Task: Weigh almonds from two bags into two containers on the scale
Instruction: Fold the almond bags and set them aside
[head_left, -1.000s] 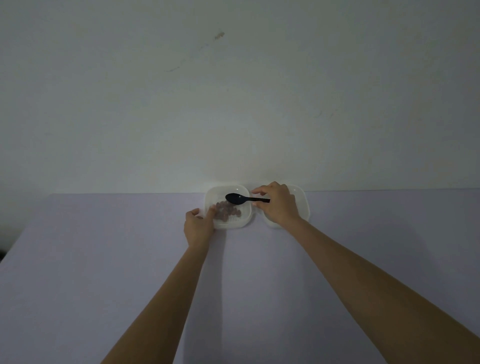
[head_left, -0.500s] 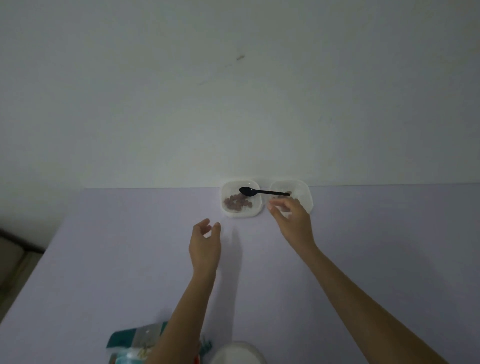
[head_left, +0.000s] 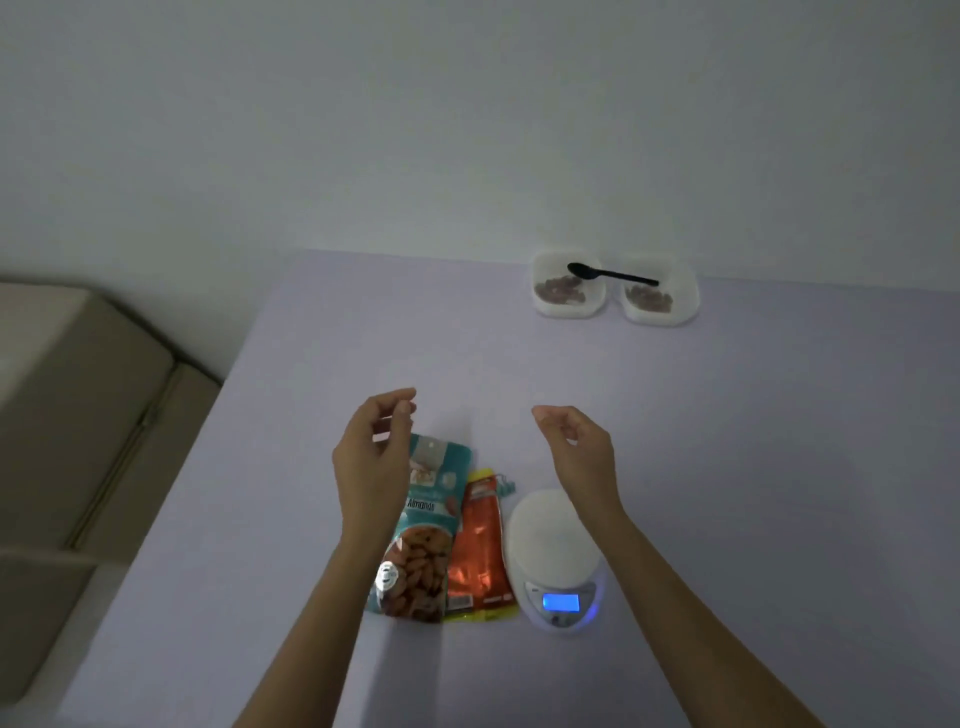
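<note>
Two white containers stand side by side at the table's far edge, the left container (head_left: 568, 306) and the right container (head_left: 660, 312), each with almonds inside. A black spoon (head_left: 610, 274) lies across both rims. Near me a teal almond bag (head_left: 423, 540) and an orange bag (head_left: 480, 551) lie flat, with a white scale (head_left: 556, 558), its blue display lit, to their right. My left hand (head_left: 371, 457) hovers over the teal bag's top, fingers loosely curled and holding nothing. My right hand (head_left: 576, 447) hovers over the scale's far side, also holding nothing.
The lilac table (head_left: 727, 467) ends at a white wall behind the containers. Its left edge drops off beside a beige upholstered piece of furniture (head_left: 78, 405).
Both hands let go of the left container and the spoon and drew back toward me. The view swung down and left, bringing the bags and scale into sight.
</note>
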